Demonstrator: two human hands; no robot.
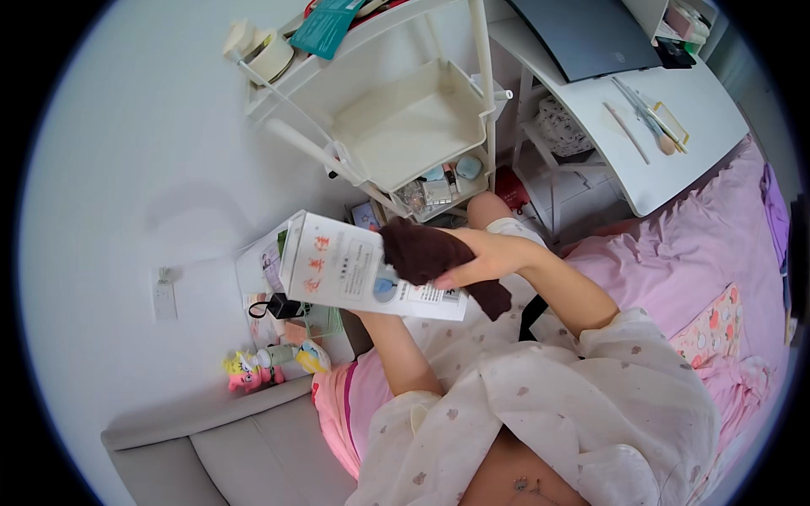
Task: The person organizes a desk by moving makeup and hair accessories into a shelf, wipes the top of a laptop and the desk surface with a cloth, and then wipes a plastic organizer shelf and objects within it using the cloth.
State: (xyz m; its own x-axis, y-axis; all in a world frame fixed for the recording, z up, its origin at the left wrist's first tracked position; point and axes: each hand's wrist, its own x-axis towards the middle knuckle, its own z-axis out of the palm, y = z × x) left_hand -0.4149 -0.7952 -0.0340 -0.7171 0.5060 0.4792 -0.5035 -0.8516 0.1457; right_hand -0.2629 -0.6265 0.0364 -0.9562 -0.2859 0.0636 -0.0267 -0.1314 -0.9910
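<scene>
My right hand [481, 256] grips a bunched dark brown cloth [421, 252], with its loose end hanging down to the right. The cloth lies against the face of a white printed cardboard box [329, 265], tilted in front of me. My left hand is mostly hidden behind the box; only a bit of it [364, 314] shows at the lower edge, holding the box from beneath. The box bears red writing and a picture of a blue item.
Ahead stands a white rolling cart with a deep bin [411, 133] and small items below. On the right, a white desk [683, 158] carries a dark laptop [588, 38] and brushes. A pink bed [633, 253], a cluttered bedside table [338, 354] and a grey headboard [278, 443] surround me.
</scene>
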